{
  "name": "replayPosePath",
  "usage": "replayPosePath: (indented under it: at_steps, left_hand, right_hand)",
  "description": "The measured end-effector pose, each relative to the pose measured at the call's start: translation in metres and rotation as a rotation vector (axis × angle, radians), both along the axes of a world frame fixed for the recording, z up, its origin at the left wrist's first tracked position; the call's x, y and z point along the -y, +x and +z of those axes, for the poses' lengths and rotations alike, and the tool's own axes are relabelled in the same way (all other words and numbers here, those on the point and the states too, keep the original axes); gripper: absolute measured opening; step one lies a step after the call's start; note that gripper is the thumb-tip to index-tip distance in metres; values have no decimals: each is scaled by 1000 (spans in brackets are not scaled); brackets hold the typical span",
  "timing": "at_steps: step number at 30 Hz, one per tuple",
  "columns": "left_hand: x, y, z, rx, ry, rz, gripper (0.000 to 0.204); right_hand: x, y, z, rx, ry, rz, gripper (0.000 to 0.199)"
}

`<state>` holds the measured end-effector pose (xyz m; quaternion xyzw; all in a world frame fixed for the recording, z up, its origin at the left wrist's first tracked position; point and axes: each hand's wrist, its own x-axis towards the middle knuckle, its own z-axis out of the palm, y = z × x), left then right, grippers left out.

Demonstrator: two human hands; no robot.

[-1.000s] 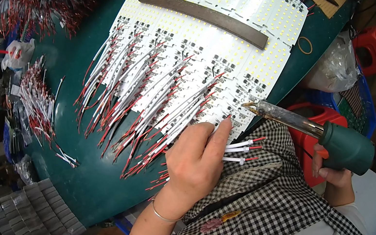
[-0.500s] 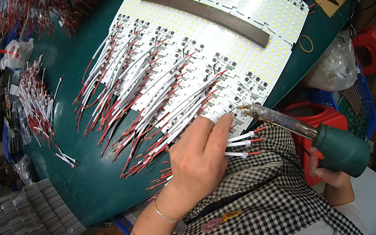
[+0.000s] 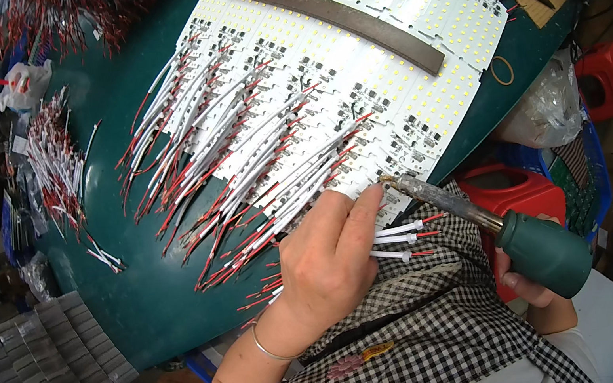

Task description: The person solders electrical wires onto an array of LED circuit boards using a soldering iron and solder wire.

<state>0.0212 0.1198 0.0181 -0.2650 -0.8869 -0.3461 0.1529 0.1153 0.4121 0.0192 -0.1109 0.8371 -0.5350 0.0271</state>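
Green-handled soldering iron [image 3: 489, 231]: gripped in right hand [image 3: 526, 285], fingers wrapped shut round the handle; dark tip resting at near edge of the white LED boards [image 3: 353, 80], just beside left fingertips.
Left hand [image 3: 326, 264]: fingers curled and pinched together on a few short white wires [image 3: 402, 239] with red ends; forefinger stretched out and pressing at the board edge, right by the tip.
LED boards: overlapping rows fanned across the green worktop [image 3: 131, 299], each already carrying white and red leads [image 3: 229, 156] trailing off to the left.
Weight bar [image 3: 335, 14]: long brown strip lying across the far boards.
Further out: loose wire bundles [image 3: 53, 163] at left, stacked grey blocks [image 3: 54, 368] below the worktop edge, red stool [image 3: 515, 194] under the iron.
Risk: likely burn to the forefinger, given how close it sits to the hot tip; possible scorched lead insulation or a bridged pad if the tip slips sideways.
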Motion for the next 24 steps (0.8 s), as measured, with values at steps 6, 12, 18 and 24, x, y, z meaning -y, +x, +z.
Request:
replayPosePath:
  at_steps: [6, 12, 18, 24]
  left_hand:
    - [0, 0, -1, -9, -3, 0, 47]
    - [0, 1, -2, -15, -34, -37, 49]
    - [0, 0, 2, -11, -71, -26, 48]
    - [4, -2, -7, 16, 48, -65, 44]
  right_hand:
    - [-5, -6, 2, -126, 165, 50, 19]
    - [1, 21, 5, 365, -458, -321, 22]
    - [-31, 37, -13, 198, -258, -53, 60]
    - [-30, 47, -7, 223, -365, -67, 62]
